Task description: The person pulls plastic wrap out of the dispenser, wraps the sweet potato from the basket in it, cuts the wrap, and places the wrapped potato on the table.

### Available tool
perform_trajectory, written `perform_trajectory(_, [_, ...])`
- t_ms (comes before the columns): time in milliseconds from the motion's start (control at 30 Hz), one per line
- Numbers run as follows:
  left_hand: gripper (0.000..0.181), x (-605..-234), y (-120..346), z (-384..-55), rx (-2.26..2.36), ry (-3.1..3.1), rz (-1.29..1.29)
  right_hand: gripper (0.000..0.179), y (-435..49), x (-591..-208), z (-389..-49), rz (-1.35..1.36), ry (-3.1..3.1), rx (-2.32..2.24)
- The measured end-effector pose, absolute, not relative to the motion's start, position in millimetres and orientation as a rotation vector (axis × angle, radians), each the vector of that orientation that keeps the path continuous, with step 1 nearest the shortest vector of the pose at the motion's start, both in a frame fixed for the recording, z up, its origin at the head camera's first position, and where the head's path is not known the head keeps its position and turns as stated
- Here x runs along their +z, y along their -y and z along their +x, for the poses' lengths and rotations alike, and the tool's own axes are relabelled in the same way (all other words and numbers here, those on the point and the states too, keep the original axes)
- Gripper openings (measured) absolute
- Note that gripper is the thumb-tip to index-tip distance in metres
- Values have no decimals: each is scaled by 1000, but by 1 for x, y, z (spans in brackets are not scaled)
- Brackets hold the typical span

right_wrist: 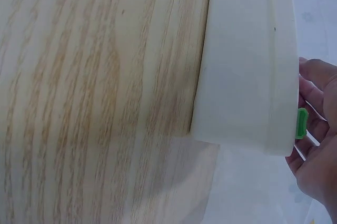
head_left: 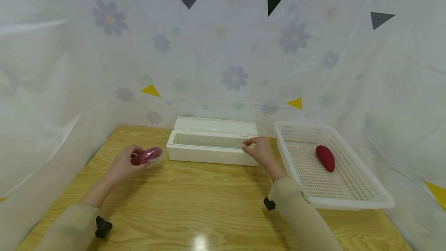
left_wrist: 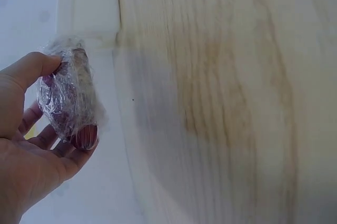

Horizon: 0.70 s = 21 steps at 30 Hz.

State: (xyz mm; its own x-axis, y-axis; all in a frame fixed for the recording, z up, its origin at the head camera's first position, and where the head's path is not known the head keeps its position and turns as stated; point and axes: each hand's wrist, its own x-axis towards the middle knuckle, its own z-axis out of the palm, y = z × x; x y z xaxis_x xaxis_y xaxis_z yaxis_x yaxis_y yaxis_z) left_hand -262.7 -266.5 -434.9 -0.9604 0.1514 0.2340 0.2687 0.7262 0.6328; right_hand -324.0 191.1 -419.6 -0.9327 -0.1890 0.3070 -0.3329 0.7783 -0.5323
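My left hand (head_left: 122,165) grips a red-purple sweet potato (head_left: 149,155) above the table, left of the white box. Clear cling film (left_wrist: 71,89) wraps it, crumpled, with one red end showing in the left wrist view. The long white cling film box (head_left: 209,155) lies with its lid (head_left: 216,125) tipped back. My right hand (head_left: 262,152) is at the box's right end, with a gap between thumb and forefinger. A small green piece (right_wrist: 301,123) shows between the box edge and these fingers in the right wrist view.
To the right stands a white plastic basket (head_left: 292,173) with a red sweet potato (head_left: 325,158) in it. The wooden table (head_left: 195,200) runs under everything. Behind hangs a pale flowered curtain (head_left: 209,61) with black and yellow triangles on it.
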Motion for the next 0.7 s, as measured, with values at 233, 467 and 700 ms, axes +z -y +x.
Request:
perform_trajectory(233, [48, -445, 280, -273, -1051, 2808, -330, 16, -192, -423, -329, 420, 2741, 800])
perform_trajectory(467, [51, -450, 285, -279, -1034, 2831, -335, 14, -190, -424, -331, 401, 2766, 726])
perform_trajectory(700, [54, -457, 291, -285, -1030, 2865, -313, 12, -188, -426, -332, 406, 2736, 703])
